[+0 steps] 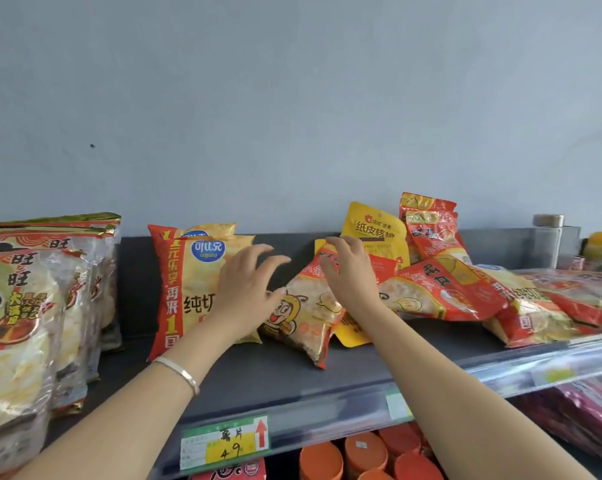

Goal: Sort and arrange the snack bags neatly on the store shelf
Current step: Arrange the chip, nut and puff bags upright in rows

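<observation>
The snack bag with the cartoon bee (306, 317) lies tilted in the middle of the shelf (285, 372). It is just in front of an upright yellow pouch (375, 233), and a second yellow pouch (353, 336) is caught under it. The right hand (351, 271) is laid on its upper edge with bent fingers. Whether the edge is really pinched cannot be told. The left hand (247, 289) is held open with spread fingers, just in front of the upright chips bags (188, 282), and nothing is gripped by it.

The step in hand is judged to be the taking of this one bag out of the mixed heap, so much of the sorting seems not yet done. For the next move, a firm hold on the top seam is needed. The bag is better lifted than dragged, because the pouch under it may be pulled along. The red bags (441, 292) at the right, piled one over another, may also slide toward the shelf edge.

The bee bag and the red bags are partly clear, and pale pieces are seen inside them. At the left, large cracker bags (22, 306) are stood in a row, with pale crackers visible through the film. On the lower shelf, orange lids (361, 452) are seen from above, and what is under them is hidden. A price label (225, 441) is fixed on the front rail.
</observation>
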A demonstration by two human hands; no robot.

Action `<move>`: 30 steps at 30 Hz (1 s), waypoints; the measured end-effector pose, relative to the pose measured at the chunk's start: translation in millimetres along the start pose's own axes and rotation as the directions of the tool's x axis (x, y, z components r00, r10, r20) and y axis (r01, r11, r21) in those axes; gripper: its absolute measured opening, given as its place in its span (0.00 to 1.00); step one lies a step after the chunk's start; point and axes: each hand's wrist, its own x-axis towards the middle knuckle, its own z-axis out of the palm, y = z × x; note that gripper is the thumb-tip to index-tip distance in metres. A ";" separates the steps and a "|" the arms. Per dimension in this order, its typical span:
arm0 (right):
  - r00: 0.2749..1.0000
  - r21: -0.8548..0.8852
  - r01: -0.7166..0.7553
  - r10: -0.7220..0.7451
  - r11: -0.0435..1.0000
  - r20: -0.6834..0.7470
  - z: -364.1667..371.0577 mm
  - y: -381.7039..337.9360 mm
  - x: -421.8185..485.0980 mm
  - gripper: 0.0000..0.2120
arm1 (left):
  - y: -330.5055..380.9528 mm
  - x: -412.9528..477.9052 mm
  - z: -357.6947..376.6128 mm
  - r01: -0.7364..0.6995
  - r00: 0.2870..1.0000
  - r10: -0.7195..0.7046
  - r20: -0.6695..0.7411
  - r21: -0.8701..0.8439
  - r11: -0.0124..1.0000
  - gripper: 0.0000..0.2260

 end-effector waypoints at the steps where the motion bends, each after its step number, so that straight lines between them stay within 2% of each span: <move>1: 1.000 -0.035 -0.004 0.003 0.999 -0.009 -7.4 9.2 -4.1 0.20 | 10.9 3.6 5.5 -0.020 0.999 0.020 0.035 -0.019 1.000 0.22; 6: 1.000 -0.186 -0.025 0.024 0.982 -0.008 -43.3 55.9 -19.6 0.18 | 69.3 21.8 34.1 0.012 0.986 0.018 0.167 -0.176 0.984 0.19; 11: 0.999 -0.304 -0.048 0.045 0.951 -0.018 -82.4 104.9 -34.2 0.18 | 130.1 33.5 61.9 -0.035 0.964 0.092 0.249 -0.222 0.974 0.18; 17: 0.986 -0.313 -0.163 0.147 0.936 -0.076 -108.0 155.5 -57.8 0.15 | 187.6 42.6 96.4 -0.053 0.948 0.116 0.295 -0.216 0.975 0.20; 23: 0.993 -0.255 -0.121 0.114 0.959 -0.043 -107.0 177.5 -74.9 0.12 | 206.8 43.6 120.3 -0.030 0.933 0.066 0.354 -0.105 0.994 0.26; 27: 0.995 -0.244 -0.087 0.098 0.966 0.033 -109.8 177.6 -75.5 0.10 | 205.6 49.3 127.1 -0.027 0.923 0.034 0.383 -0.022 0.999 0.27; 30: 0.968 -0.318 -0.119 0.181 0.941 0.174 -113.9 171.1 -71.7 0.16 | 203.1 57.6 132.4 -0.031 0.905 0.027 0.424 0.002 1.000 0.23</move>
